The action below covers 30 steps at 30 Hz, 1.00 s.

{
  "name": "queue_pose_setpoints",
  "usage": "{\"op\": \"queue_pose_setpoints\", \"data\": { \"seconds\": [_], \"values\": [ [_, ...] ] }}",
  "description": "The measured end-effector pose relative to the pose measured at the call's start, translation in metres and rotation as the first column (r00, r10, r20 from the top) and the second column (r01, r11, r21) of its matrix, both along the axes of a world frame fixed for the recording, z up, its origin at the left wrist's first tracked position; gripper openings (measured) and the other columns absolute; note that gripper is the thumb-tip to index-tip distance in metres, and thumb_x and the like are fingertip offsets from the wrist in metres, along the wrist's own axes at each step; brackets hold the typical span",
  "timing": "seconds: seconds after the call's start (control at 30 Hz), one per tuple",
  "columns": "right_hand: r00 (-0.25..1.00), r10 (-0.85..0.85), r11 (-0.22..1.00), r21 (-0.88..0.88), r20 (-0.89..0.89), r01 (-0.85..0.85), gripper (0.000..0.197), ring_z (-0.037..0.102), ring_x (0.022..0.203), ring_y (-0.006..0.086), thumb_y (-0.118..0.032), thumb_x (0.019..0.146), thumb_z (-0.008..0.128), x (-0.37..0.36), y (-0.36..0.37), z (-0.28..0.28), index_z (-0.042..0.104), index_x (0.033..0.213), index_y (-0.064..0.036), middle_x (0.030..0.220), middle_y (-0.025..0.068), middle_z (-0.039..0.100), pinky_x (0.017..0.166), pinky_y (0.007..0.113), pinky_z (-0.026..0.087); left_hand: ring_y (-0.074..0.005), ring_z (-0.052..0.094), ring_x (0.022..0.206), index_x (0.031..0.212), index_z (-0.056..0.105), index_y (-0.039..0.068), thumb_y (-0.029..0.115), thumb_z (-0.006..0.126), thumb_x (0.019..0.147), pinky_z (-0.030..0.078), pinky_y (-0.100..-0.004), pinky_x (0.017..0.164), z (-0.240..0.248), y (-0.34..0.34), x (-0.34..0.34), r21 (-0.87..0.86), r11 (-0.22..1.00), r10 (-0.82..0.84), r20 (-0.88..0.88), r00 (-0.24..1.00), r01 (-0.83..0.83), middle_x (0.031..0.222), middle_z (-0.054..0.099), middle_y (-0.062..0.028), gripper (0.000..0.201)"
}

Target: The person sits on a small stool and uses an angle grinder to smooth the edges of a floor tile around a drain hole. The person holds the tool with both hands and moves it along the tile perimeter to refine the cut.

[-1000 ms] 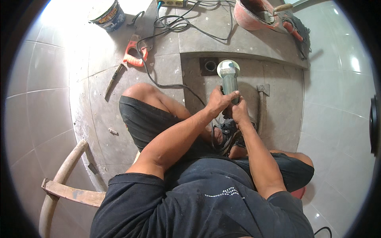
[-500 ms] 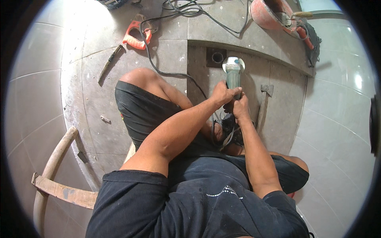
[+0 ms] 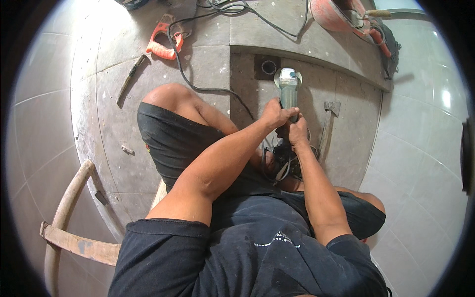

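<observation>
I sit on the floor with both hands on a green-grey angle grinder (image 3: 288, 89) held over the sunken grey tile area. My left hand (image 3: 275, 115) wraps the grinder's body from the left. My right hand (image 3: 297, 133) grips its rear end just below. The grinder's head points at a small round floor drain (image 3: 268, 67) in a dark square recess. Its black cable (image 3: 198, 84) runs from my lap area up across the floor to the top of the picture. My bent left knee (image 3: 168, 96) lies left of the grinder.
A hammer or hatchet (image 3: 329, 123) lies right of my hands. An orange-handled saw (image 3: 166, 42) and a thin chisel (image 3: 129, 79) lie on the floor at upper left. An orange bucket with tools (image 3: 341, 15) stands top right. Curved wooden pieces (image 3: 64, 222) lie lower left. Glossy wall tiles rise at right.
The view has shifted so the floor items sit higher in the picture. My hands stay on the grinder, which is now slightly nearer the drain.
</observation>
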State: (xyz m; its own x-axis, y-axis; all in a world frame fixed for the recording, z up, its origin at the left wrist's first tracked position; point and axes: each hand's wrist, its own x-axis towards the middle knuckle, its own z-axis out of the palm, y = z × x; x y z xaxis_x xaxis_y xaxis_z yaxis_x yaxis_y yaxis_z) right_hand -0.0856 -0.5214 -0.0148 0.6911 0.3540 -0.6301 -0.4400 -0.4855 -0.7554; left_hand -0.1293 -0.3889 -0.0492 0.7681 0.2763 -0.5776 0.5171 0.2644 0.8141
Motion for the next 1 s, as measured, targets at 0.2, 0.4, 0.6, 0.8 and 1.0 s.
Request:
{"op": "queue_pose_setpoints", "data": {
  "seconds": [0.2,0.4,0.6,0.8,1.0],
  "values": [
    [0.999,0.022,0.999,-0.041,0.032,-0.021,0.039,0.067,0.059,0.0183,-0.019,0.089,0.080,0.001,0.001,-0.002,0.057,0.113,0.0026,0.079,0.0089,0.067,0.051,0.034,0.055,-0.0355,0.077,0.098,0.127,0.062,-0.017,0.040,0.086,0.089,0.062,-0.0449,0.084,-0.001,0.000,0.002,0.014,0.999,-0.035,-0.047,0.998,0.036,0.107,0.074,-0.0307,0.073],
    [1.000,0.017,0.999,-0.041,0.004,-0.017,0.042,0.067,0.060,0.0188,-0.021,0.089,0.082,0.003,-0.001,-0.010,0.057,0.114,0.0027,0.079,0.0089,0.067,0.053,0.034,0.056,-0.0372,0.077,0.099,0.126,0.062,-0.017,0.041,0.085,0.089,0.062,-0.0465,0.086,-0.006,-0.001,0.001,0.039,0.999,-0.034,-0.053,0.998,0.036,0.108,0.073,-0.0318,0.073],
    [1.000,-0.013,1.000,0.013,-0.022,0.013,0.039,0.068,0.060,0.0189,-0.019,0.087,0.083,0.002,0.000,-0.010,0.059,0.111,0.0004,0.078,0.0086,0.067,0.051,0.034,0.056,-0.0372,0.077,0.099,0.122,0.065,-0.016,0.045,0.087,0.085,0.061,-0.0456,0.088,-0.007,-0.001,0.001,0.102,0.994,-0.024,-0.050,0.998,0.029,0.109,0.074,-0.0314,0.075],
    [0.999,-0.029,1.000,0.006,-0.019,0.029,0.038,0.066,0.057,0.0187,-0.021,0.086,0.081,0.003,0.000,-0.009,0.059,0.109,0.0000,0.074,0.0080,0.067,0.050,0.034,0.055,-0.0378,0.077,0.100,0.124,0.064,-0.016,0.046,0.087,0.085,0.062,-0.0460,0.088,-0.006,-0.002,0.003,0.146,0.987,-0.054,-0.074,0.996,0.064,0.110,0.074,-0.0323,0.076],
    [0.999,-0.029,0.999,0.034,-0.030,0.030,0.040,0.066,0.056,0.0191,-0.024,0.085,0.081,0.002,-0.004,-0.012,0.059,0.108,0.0009,0.075,0.0088,0.067,0.050,0.035,0.054,-0.0381,0.077,0.099,0.125,0.062,-0.015,0.046,0.087,0.086,0.063,-0.0464,0.086,0.001,0.000,0.002,0.120,0.989,-0.073,-0.109,0.991,0.086,0.110,0.073,-0.0321,0.077]
  ]
}}
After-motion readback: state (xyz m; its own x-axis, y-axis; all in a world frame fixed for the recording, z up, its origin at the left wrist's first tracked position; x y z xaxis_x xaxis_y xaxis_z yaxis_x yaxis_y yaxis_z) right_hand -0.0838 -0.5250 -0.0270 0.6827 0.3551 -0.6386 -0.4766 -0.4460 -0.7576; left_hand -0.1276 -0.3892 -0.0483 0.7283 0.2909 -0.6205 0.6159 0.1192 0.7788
